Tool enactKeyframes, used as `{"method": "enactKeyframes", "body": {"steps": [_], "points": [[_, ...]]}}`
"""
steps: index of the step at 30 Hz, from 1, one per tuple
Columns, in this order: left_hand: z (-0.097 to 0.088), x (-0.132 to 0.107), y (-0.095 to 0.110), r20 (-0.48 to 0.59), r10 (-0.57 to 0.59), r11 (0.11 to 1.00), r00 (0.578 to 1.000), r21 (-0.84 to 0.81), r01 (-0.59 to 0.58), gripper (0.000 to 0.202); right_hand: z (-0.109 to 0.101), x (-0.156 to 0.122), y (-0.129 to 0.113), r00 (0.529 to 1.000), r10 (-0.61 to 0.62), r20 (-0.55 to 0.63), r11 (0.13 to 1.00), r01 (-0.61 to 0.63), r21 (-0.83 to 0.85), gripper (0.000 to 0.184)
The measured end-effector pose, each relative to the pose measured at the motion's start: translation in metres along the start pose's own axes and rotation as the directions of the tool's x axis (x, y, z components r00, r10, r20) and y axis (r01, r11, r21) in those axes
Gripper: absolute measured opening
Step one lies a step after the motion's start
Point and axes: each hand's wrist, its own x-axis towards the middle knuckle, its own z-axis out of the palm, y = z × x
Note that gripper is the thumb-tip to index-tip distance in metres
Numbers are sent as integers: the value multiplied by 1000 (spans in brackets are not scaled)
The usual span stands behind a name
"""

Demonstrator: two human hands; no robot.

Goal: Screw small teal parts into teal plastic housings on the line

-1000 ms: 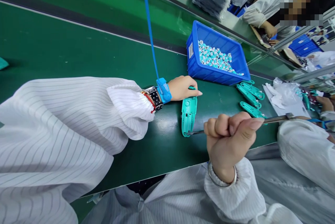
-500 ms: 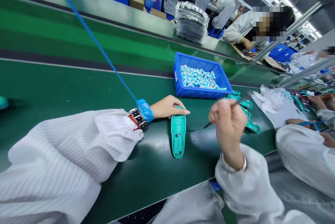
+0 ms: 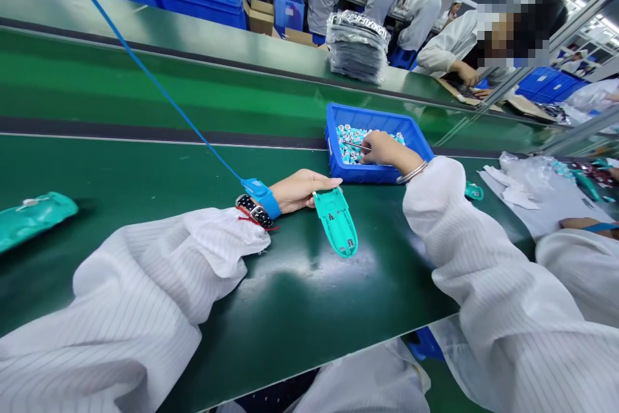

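My left hand (image 3: pixel 302 189) lies on the green belt, its fingers over the narrow end of a teal plastic housing (image 3: pixel 336 223). The housing lies tilted with its hollow side up. My right hand (image 3: pixel 382 149) pinches slim metal tweezers (image 3: pixel 356 145), their tips reaching over small teal-and-white parts (image 3: pixel 351 145) in a blue plastic bin (image 3: pixel 377 115). The hand is just above the bin's near side, and the parts under it are hidden.
A blue cord runs from the wrist strap (image 3: pixel 261 197) across the belt. More teal pieces (image 3: pixel 474 191) lie beyond my right sleeve. A teal bag (image 3: pixel 33 220) lies at the left. A co-worker (image 3: pixel 459 46) sits across the belt beside a stack of bagged black items (image 3: pixel 358 46).
My right hand has moved from above the belt to the bin, with the tweezers in it. The teal housing has turned at an angle under my left hand. The view has tilted up.
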Motion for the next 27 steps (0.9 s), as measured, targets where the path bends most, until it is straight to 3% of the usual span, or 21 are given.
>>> {"method": "enactKeyframes", "body": {"steps": [5, 7, 8, 11, 14, 17, 19, 22, 27], "points": [[-3, -1, -1, 64, 75, 986, 995, -152, -65, 26, -20, -36, -14, 979, 6, -203, 999, 4, 49, 4], [0, -2, -3, 116, 153, 947, 981, -301, -112, 31, -29, -61, -25, 972, 14, -233, 979, 34, 203, 3], [3, -4, -4, 159, 190, 922, 969, -368, -120, 33, -32, -75, -32, 980, 19, -198, 920, 60, 388, 6], [19, -14, -4, 371, 246, 903, 895, -423, -73, 33, -35, -114, -49, 999, -30, 14, 578, 6, 816, 15], [40, -31, 2, 590, 114, 986, 799, -168, -17, 27, -33, -143, -61, 993, -91, 76, 344, -41, 938, 16], [56, -46, 9, 676, -75, 991, 733, 132, -20, 21, -32, -162, -69, 978, -163, 132, 213, -96, 972, 13], [62, -52, 12, 680, -139, 977, 720, 213, -13, 16, -31, -171, -71, 959, -209, 191, 193, -151, 970, 11], [65, -53, 10, 663, -206, 967, 720, 251, 45, 15, -26, -179, -72, 951, -209, 229, 228, -180, 957, 14], [67, -50, 7, 660, -272, 959, 700, 245, 142, 19, -20, -189, -69, 971, -191, 140, 367, -62, 928, 27]]}}
